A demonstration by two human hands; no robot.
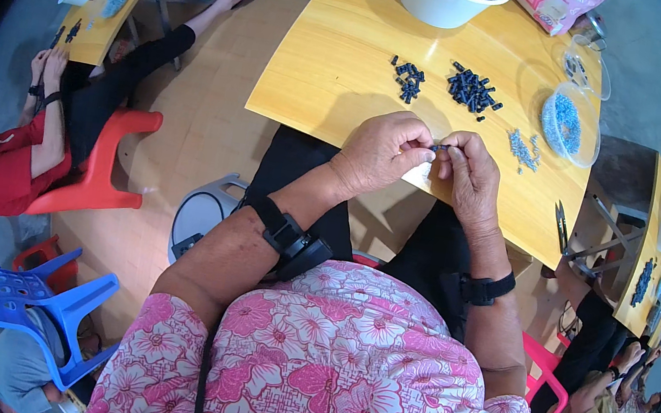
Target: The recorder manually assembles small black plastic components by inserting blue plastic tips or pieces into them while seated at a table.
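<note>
My left hand point(384, 153) and my right hand point(472, 176) meet above the near edge of the wooden table. A small black cylindrical part point(439, 147) is pinched end to end between the fingertips of both hands; its finer shape is hidden by the fingers. Beyond my hands lie a larger pile of black cylindrical parts point(471, 89) and, to its left, a smaller pile of them point(409, 81). Small clear bluish pieces point(523, 152) are scattered to the right of my right hand. Nearby, a clear round tub point(549, 139) contains more such pieces.
A white bowl point(438, 10) full of black parts stands at the far side, beside a pink bag point(553, 5). Black thread snips point(561, 227) lie near the right edge. Other people sit at tables left and right; a blue chair point(7, 285) is behind left.
</note>
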